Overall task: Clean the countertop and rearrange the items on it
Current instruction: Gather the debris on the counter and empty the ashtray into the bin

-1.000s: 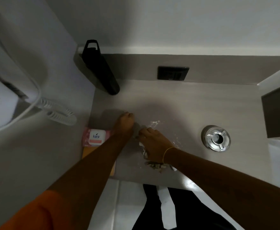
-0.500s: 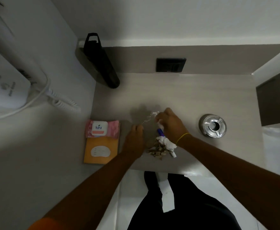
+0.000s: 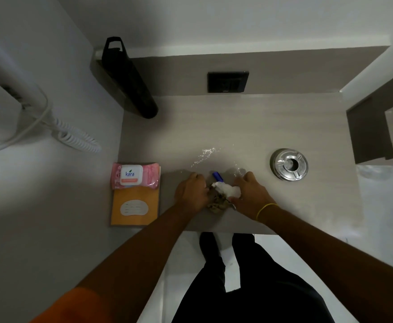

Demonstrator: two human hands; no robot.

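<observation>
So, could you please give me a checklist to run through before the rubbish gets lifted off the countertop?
1. The rubbish pile sits between left hand and right hand: ok.
2. Firm grip on the pile: cannot tell, fingertips are hidden.
3. The blue item tucked in: not ok, it pokes out behind the tissue.
4. The white powder cleared from the countertop: not ok, scattered beyond the hands.
5. The ashtray apart from the hands: ok.
6. Bin ready: cannot tell, none in view.
</observation>
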